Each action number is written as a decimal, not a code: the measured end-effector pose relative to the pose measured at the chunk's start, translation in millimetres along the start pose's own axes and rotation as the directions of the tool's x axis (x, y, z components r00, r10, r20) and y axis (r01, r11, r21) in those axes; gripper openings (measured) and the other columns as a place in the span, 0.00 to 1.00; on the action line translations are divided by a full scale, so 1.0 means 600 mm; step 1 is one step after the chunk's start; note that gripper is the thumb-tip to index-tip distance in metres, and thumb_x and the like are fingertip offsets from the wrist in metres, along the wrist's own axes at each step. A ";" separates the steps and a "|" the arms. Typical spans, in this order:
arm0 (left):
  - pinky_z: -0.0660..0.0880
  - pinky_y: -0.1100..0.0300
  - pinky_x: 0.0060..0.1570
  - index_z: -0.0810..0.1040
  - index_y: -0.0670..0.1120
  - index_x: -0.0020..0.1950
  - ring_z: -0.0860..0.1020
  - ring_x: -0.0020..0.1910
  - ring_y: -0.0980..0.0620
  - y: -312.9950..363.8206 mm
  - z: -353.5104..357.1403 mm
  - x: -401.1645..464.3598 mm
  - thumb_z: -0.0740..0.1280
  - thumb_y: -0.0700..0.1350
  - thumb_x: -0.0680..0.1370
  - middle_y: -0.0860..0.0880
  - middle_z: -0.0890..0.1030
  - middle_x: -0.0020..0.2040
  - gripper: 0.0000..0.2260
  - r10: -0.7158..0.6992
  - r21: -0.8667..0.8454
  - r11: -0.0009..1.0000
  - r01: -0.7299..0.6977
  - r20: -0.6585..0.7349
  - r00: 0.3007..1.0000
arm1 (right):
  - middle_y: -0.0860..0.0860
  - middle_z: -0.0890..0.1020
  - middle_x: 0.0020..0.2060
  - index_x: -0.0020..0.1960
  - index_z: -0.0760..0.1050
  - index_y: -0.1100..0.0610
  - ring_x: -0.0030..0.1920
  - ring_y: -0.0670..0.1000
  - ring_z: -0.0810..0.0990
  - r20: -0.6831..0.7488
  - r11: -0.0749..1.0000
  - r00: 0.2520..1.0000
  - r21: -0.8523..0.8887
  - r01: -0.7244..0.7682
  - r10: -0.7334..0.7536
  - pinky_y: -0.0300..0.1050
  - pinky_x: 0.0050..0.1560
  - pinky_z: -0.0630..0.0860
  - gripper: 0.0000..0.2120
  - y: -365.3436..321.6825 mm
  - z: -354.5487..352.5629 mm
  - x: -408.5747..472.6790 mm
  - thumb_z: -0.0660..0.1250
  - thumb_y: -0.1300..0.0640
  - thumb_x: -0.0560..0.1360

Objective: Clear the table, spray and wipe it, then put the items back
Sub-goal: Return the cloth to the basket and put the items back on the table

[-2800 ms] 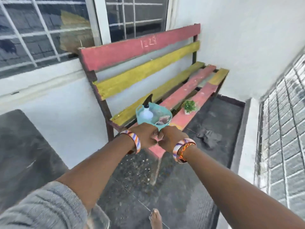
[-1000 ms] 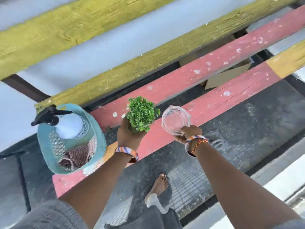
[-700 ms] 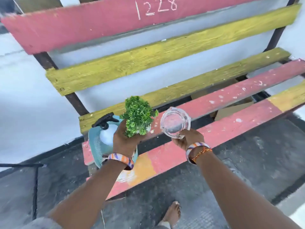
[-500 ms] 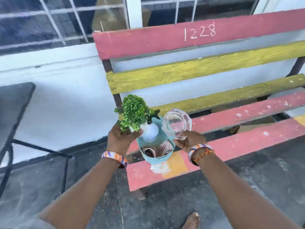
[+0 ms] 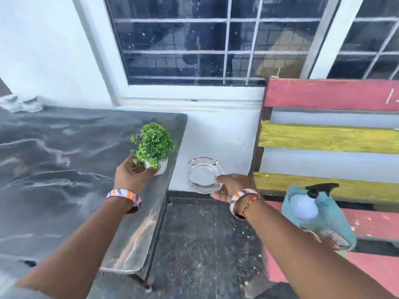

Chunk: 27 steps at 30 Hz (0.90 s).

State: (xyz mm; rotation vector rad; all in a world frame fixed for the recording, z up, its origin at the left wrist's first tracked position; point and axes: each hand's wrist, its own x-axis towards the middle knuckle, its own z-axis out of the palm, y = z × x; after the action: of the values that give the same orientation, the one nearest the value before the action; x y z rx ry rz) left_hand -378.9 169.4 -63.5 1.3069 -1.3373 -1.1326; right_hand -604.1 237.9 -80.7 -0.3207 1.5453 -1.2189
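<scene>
The little potted plant (image 5: 153,145) is hovering over the dark marble desk (image 5: 54,152), near its right edge, the left hand (image 5: 131,175) cupping the pot. The right hand (image 5: 232,186) is pinching the glass ashtray (image 5: 203,174) by its rim, off the desk over the floor. Best now: setting the pot down flat, well inboard, then bringing the ashtray across level.

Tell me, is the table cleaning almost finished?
Nearly. The dark table shows streaks, as if wiped already. The left hand holds the little plant over its edge, and the right hand holds the glass ashtray. Still left: setting both down. The basket with the spray bottle waits on the bench.
</scene>
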 end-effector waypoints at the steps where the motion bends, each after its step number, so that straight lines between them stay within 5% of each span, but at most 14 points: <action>1: 0.76 0.71 0.40 0.79 0.51 0.42 0.78 0.30 0.68 -0.006 -0.016 0.020 0.75 0.47 0.58 0.58 0.84 0.33 0.14 -0.010 0.005 1.000 0.010 -0.017 1.000 | 0.60 0.77 0.31 0.40 0.74 0.65 0.21 0.53 0.79 0.003 1.000 1.000 -0.014 0.016 -0.016 0.37 0.18 0.73 0.05 0.001 0.030 0.009 0.69 0.67 0.72; 5: 0.77 0.67 0.43 0.79 0.45 0.54 0.80 0.40 0.55 -0.036 -0.062 0.105 0.77 0.46 0.57 0.42 0.83 0.47 0.27 -0.051 0.055 0.997 0.054 -0.053 0.997 | 0.58 0.78 0.32 0.38 0.73 0.64 0.22 0.53 0.78 0.000 0.999 0.999 -0.032 0.043 -0.043 0.40 0.20 0.77 0.06 0.002 0.130 0.059 0.69 0.67 0.72; 7: 0.78 0.66 0.44 0.78 0.41 0.58 0.81 0.40 0.56 -0.051 -0.080 0.151 0.77 0.43 0.58 0.41 0.82 0.50 0.29 -0.072 0.090 0.993 0.078 -0.069 0.995 | 0.57 0.78 0.31 0.35 0.72 0.63 0.22 0.53 0.78 -0.038 0.998 0.998 -0.039 0.043 -0.045 0.48 0.30 0.82 0.09 -0.004 0.180 0.094 0.69 0.67 0.72; 11: 0.77 0.47 0.58 0.79 0.43 0.57 0.82 0.51 0.43 -0.070 -0.104 0.240 0.75 0.51 0.54 0.40 0.84 0.51 0.32 -0.144 0.166 0.972 0.166 -0.136 0.980 | 0.58 0.78 0.33 0.35 0.70 0.62 0.24 0.54 0.80 -0.109 0.995 0.993 -0.090 0.042 -0.051 0.61 0.49 0.80 0.09 -0.030 0.261 0.162 0.68 0.64 0.72; 16: 0.73 0.58 0.47 0.80 0.44 0.56 0.82 0.48 0.44 -0.074 -0.108 0.335 0.77 0.51 0.58 0.42 0.84 0.45 0.28 -0.141 0.296 0.940 0.170 -0.116 0.983 | 0.64 0.79 0.50 0.53 0.64 0.56 0.28 0.56 0.81 -0.124 0.995 0.987 -0.033 0.097 -0.100 0.59 0.49 0.80 0.16 -0.072 0.327 0.227 0.70 0.62 0.73; 21: 0.76 0.56 0.51 0.80 0.42 0.56 0.82 0.50 0.44 -0.084 -0.094 0.442 0.77 0.44 0.66 0.40 0.85 0.49 0.20 -0.073 0.370 0.926 0.080 -0.035 0.997 | 0.55 0.78 0.42 0.60 0.64 0.54 0.33 0.53 0.81 -0.093 0.983 0.979 -0.052 0.175 -0.180 0.56 0.54 0.79 0.23 -0.099 0.370 0.275 0.71 0.64 0.71; 24: 0.75 0.58 0.48 0.80 0.43 0.55 0.82 0.49 0.43 -0.086 -0.084 0.510 0.76 0.46 0.67 0.40 0.85 0.48 0.18 -0.023 0.449 0.894 -0.003 0.053 0.998 | 0.53 0.81 0.43 0.69 0.62 0.46 0.42 0.54 0.83 -0.142 0.916 0.939 -0.306 0.261 -0.315 0.56 0.56 0.79 0.38 -0.108 0.397 0.298 0.75 0.62 0.65; 27: 0.75 0.57 0.48 0.77 0.44 0.61 0.82 0.51 0.41 -0.085 -0.076 0.579 0.74 0.47 0.70 0.39 0.85 0.48 0.21 -0.014 0.526 0.847 -0.077 0.168 0.986 | 0.53 0.81 0.43 0.65 0.71 0.48 0.45 0.54 0.82 -0.169 0.850 0.907 -0.449 0.277 -0.385 0.53 0.49 0.82 0.31 -0.121 0.418 0.319 0.75 0.61 0.64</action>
State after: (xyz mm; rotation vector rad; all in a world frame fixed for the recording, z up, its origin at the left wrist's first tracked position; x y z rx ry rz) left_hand -330.7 -179.2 -102.8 1.5966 -1.8840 -0.8872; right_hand -491.3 -64.8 -100.8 -0.7675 2.0407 -1.2177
